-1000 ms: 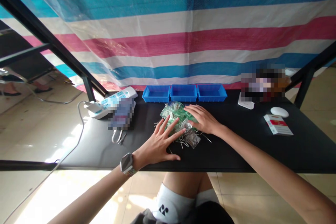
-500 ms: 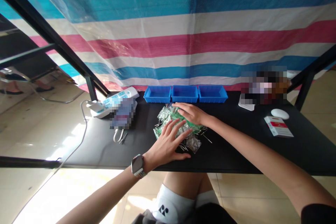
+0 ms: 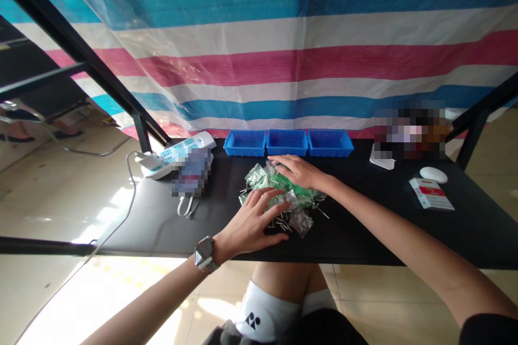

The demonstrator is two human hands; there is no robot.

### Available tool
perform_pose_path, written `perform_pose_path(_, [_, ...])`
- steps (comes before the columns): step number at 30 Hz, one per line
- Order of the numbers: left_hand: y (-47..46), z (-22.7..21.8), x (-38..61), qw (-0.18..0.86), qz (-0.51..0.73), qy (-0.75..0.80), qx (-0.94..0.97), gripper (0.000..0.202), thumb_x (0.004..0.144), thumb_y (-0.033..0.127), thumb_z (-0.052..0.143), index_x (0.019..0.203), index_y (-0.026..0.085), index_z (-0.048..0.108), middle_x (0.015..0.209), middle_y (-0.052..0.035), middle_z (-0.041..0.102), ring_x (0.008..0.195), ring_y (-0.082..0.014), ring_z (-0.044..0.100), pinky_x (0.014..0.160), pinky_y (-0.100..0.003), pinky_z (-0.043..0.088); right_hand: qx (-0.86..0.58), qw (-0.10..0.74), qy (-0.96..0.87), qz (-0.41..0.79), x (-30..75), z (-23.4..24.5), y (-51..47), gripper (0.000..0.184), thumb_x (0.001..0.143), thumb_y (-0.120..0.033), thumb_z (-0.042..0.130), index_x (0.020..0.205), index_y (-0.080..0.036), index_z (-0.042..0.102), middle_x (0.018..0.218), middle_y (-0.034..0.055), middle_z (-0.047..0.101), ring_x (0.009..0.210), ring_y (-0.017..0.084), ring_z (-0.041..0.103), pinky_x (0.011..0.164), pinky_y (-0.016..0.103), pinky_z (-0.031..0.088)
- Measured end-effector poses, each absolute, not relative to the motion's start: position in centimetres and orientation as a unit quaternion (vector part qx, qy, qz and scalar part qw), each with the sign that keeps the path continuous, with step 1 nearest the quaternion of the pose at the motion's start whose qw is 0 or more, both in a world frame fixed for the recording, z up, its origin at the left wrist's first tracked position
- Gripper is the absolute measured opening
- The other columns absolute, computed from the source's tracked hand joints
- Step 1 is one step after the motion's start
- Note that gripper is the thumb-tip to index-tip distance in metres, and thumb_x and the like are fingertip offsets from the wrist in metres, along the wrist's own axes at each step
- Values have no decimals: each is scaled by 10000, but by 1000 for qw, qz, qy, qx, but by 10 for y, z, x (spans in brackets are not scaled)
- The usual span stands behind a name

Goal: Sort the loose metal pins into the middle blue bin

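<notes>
A heap of small clear and green plastic packets (image 3: 301,194) mixed with loose thin metal pins (image 3: 283,222) lies on the black table in front of me. My left hand (image 3: 254,218), a watch on its wrist, rests at the heap's near left side with its fingers spread. My right hand (image 3: 297,171) reaches over the far right part of the heap, fingers stretched out and palm down. Neither hand has anything visibly gripped. The packets under both palms are hidden. Just beyond the heap stand three blue bins in a row: left (image 3: 245,144), middle (image 3: 287,144) and right (image 3: 331,144).
At the left lie a white power strip (image 3: 182,152) with a plugged-in cable and a blurred item (image 3: 192,172). On the right are a white mouse (image 3: 433,174), a red-and-white box (image 3: 431,194) and a blurred pile (image 3: 413,132). A striped sheet (image 3: 259,67) hangs behind the table.
My left hand has drawn back slightly left, off part of the heap. The right hand stays over the far side. The view has shifted a little.
</notes>
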State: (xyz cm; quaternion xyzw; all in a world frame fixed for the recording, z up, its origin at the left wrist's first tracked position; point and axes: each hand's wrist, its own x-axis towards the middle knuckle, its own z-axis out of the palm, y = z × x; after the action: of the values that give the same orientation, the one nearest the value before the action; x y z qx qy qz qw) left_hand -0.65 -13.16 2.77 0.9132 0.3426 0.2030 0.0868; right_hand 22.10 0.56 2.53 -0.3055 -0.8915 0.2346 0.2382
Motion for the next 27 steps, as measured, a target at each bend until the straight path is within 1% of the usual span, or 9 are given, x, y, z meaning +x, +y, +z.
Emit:
perform_pose_path(3, [-118, 33, -20, 101, 174, 343, 917, 868, 878, 744, 709, 1613, 348, 470, 1685, -146, 406, 1533, -439, 358, 1228, -661, 381, -341, 271, -866, 245, 247, 37, -11, 502, 1116, -433, 408, 1576, -265, 517, 1556, 94, 607, 1468, 274, 552, 1242, 501, 434])
perform_pose_path(7, [-91, 35, -47, 107, 140, 332, 927, 1066, 773, 825, 743, 1669, 374, 382, 1778, -131, 234, 1605, -507, 203, 1259, -720, 283, -395, 299, -842, 214, 294, 36, -50, 528, 1102, -477, 444, 1595, -291, 490, 1614, 86, 540, 1520, 296, 487, 1280, 516, 393])
perform_pose_path(11, [-68, 28, -62, 130, 99, 320, 933, 1238, 701, 855, 778, 1713, 376, 251, 1807, -129, 128, 1623, -543, 112, 1257, -749, 241, -455, 252, -840, 152, 324, 18, -90, 764, 1035, -589, 555, 1699, -313, 295, 1771, 96, 279, 1628, 365, 279, 1309, 601, 301])
perform_pose_path(13, [-62, 22, -60, 137, 90, 315, 935, 1267, 677, 863, 788, 1714, 387, 238, 1813, -118, 105, 1623, -553, 95, 1261, -754, 218, -475, 210, -843, 143, 324, 7, -104, 906, 997, -662, 583, 1730, -320, 174, 1814, 99, 114, 1657, 396, 168, 1304, 636, 274])
perform_pose_path(15, [-63, 17, -52, 136, 88, 316, 935, 1253, 683, 864, 783, 1712, 393, 243, 1816, -112, 86, 1624, -555, 88, 1264, -753, 206, -481, 179, -846, 142, 314, -2, -111, 1004, 973, -714, 585, 1741, -311, 80, 1819, 117, 39, 1664, 412, 108, 1306, 651, 247])
perform_pose_path(17, [-68, 13, -41, 130, 92, 328, 931, 1224, 707, 866, 762, 1711, 381, 255, 1816, -118, 75, 1627, -548, 90, 1269, -748, 199, -481, 160, -852, 130, 301, -9, -112, 1021, 975, -733, 564, 1743, -302, 47, 1814, 137, 78, 1664, 416, 104, 1309, 668, 215])
perform_pose_path(20, [-83, 10, -24, 116, 103, 368, 917, 1174, 748, 883, 706, 1706, 341, 297, 1812, -143, 84, 1630, -538, 99, 1276, -739, 191, -464, 150, -868, 95, 286, -15, -105, 1009, 973, -735, 565, 1744, -281, 99, 1798, 154, 167, 1661, 428, 106, 1313, 682, 183])
perform_pose_path(23, [-99, 10, -8, 107, 100, 408, 901, 1132, 797, 874, 662, 1708, 312, 295, 1805, -176, 88, 1631, -542, 83, 1263, -760, 192, -433, 152, -885, 80, 283, -16, -92, 958, 987, -689, 582, 1741, -279, 154, 1793, 150, 192, 1658, 424, 135, 1312, 669, 216])
perform_pose_path(27, [-113, 6, 13, 88, 109, 473, 870, 1073, 839, 822, 673, 1704, 304, 306, 1801, -183, 95, 1632, -547, 49, 1247, -783, 201, -381, 154, -907, 90, 289, -16, -70, 893, 1008, -568, 626, 1735, -290, 188, 1793, 130, 203, 1661, 396, 151, 1313, 638, 255])
